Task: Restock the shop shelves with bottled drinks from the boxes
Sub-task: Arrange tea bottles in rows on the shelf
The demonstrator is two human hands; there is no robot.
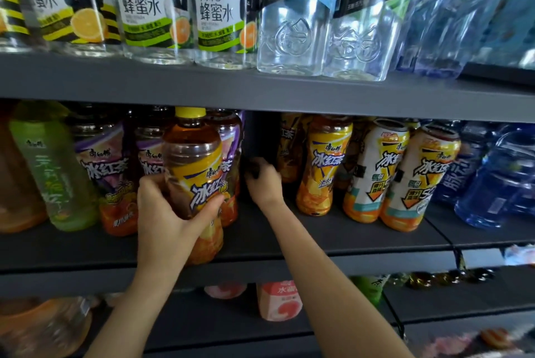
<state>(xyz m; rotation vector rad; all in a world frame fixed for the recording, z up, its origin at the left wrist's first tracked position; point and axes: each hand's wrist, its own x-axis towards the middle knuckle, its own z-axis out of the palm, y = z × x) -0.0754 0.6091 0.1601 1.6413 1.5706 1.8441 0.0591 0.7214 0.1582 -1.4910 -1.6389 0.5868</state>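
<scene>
My left hand [168, 213] grips an iced tea bottle [192, 160] with a yellow cap and yellow-orange label. It holds the bottle upright at the front edge of the middle shelf [347, 239]. My right hand [265, 184] reaches into a dark gap in the bottle row, fingers curled. Whether it holds anything there is hidden in shadow. Matching iced tea bottles [321, 166] stand just right of the gap, and purple-labelled tea bottles [101, 172] stand behind the held bottle.
A green tea bottle [55, 178] stands at the left, white-and-yellow tea bottles [373, 172] and blue water bottles [492, 178] at the right. The upper shelf [260, 88] carries honey water [144, 4] and soda water bottles [292, 24]. A pink carton [279, 301] sits on the shelf below.
</scene>
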